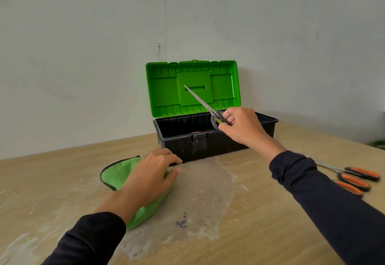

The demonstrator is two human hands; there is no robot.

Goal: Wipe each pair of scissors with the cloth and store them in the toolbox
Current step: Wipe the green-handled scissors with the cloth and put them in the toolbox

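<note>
One grey-handled pair of scissors (210, 110), blades closed, is gripped by right-hand fingers (228, 117); two orange-handled pairs (354, 178) are seen; left fingers (166, 156), relaxed, rest on one green cloth (118, 173).

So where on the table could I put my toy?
Bare wooden table lies left of the green cloth, and near you between the sleeves. It is crowded right, by the orange-handled scissors, and around the black toolbox.

One view only, from a camera worn on the person's head, looking forward and down across the wooden table (62, 181) toward the pale wall (83, 35). Wide-angle and close in: both forearms enter from the bottom edge, the open toolbox (208, 139) sits mid-frame, table edges curve.
</note>
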